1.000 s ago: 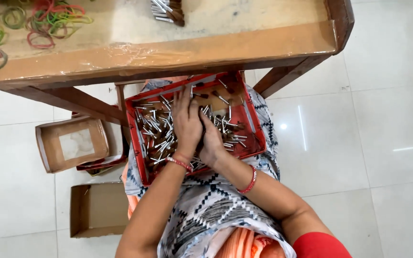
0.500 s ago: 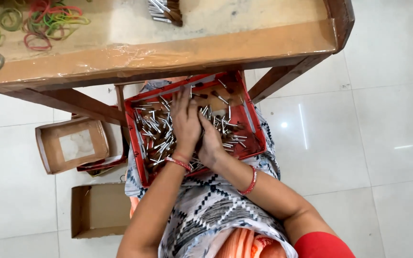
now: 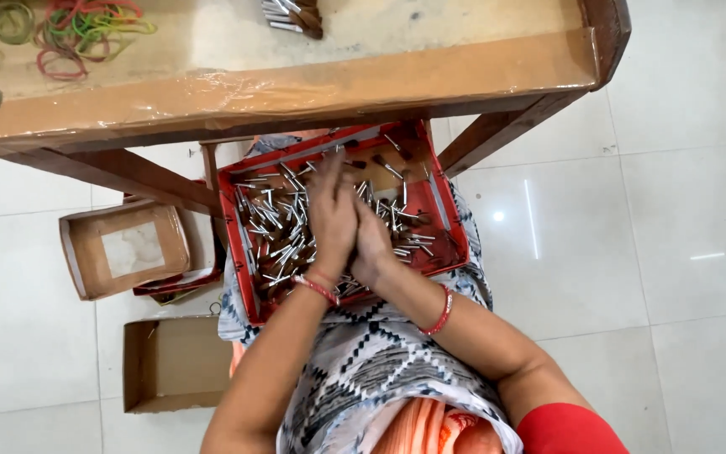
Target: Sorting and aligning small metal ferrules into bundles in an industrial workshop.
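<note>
Together, both hands (image 3: pixel 350 227) press loosely open onto variously pointing metal pins (image 3: pixel 275 231).

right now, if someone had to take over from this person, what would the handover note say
Left hand: flat, fingers spread, down in the heap of small metal pins; whether it holds any is hidden.
Right hand: pressed against the left, resting on the pins; grip hidden.
Red tray sits on the lap under the wooden table, pins loose across it.
On the table: coloured rubber bands and a bundle of pins.
Floor, on the person's left: two open cardboard boxes.
One bundle done; most pins remain loose.
</note>
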